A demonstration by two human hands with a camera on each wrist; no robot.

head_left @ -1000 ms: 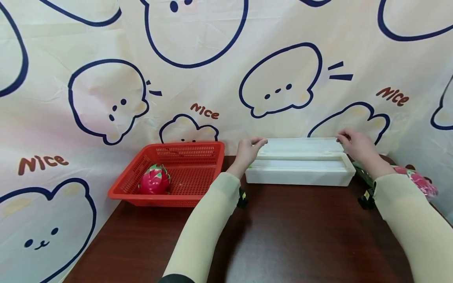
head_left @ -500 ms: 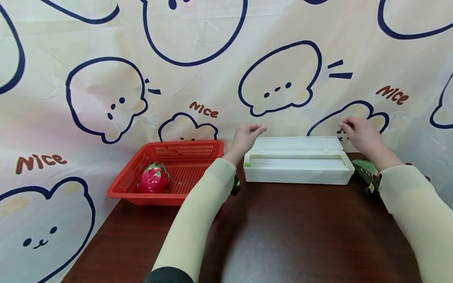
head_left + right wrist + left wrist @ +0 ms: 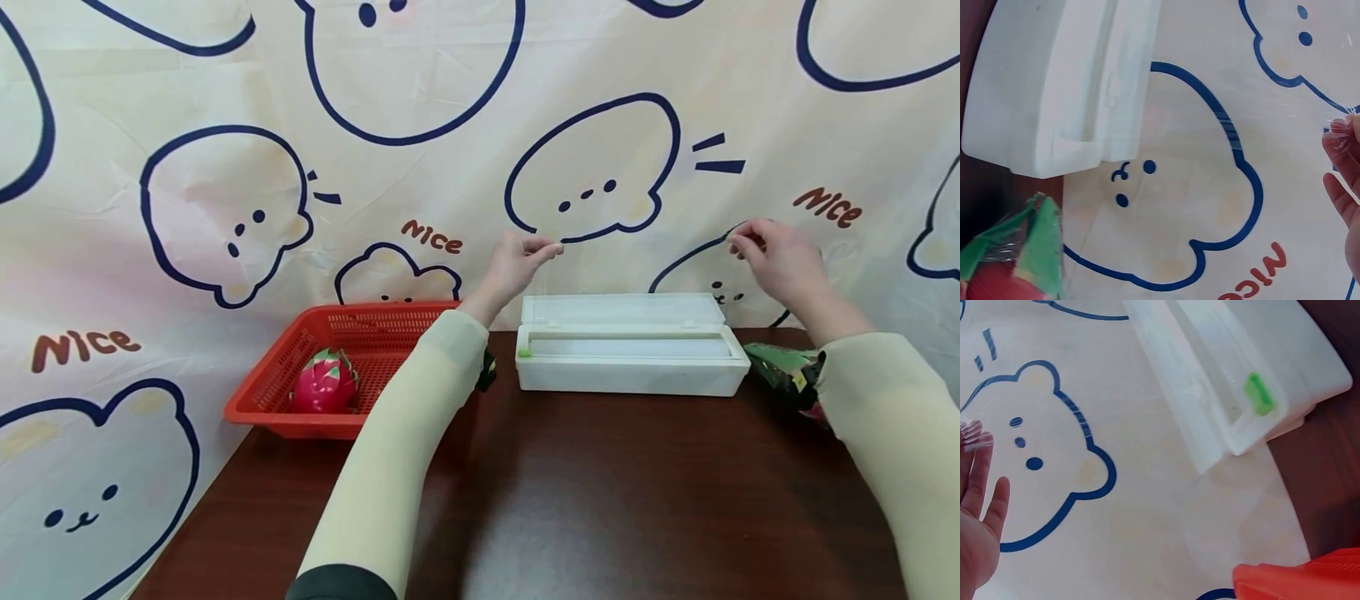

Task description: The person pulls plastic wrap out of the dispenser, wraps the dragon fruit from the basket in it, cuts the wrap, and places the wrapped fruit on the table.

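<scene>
A white cling film dispenser (image 3: 633, 377) sits at the back of the table with its lid (image 3: 622, 310) raised. A green slider (image 3: 1259, 395) shows at its left end. Above it, my left hand (image 3: 513, 265) pinches one corner of clear cling film (image 3: 971, 435). My right hand (image 3: 783, 260) pinches the opposite corner, where the film bunches at the fingertips in the right wrist view. Between the hands the sheet is nearly invisible; faint creases show over the patterned backdrop. Both hands are well above the box.
Left of the box stands a red plastic basket (image 3: 243, 414) holding a dragon fruit (image 3: 325, 383). To the right lies a green-and-pink thing (image 3: 1038, 256) with shiny clear film on it, partly behind my right sleeve. A patterned cloth (image 3: 420, 183) hangs behind the table.
Both hands have risen from the raised lid to well above the dispenser, spreading slightly apart and keeping their pinch. The box and basket stay put.
</scene>
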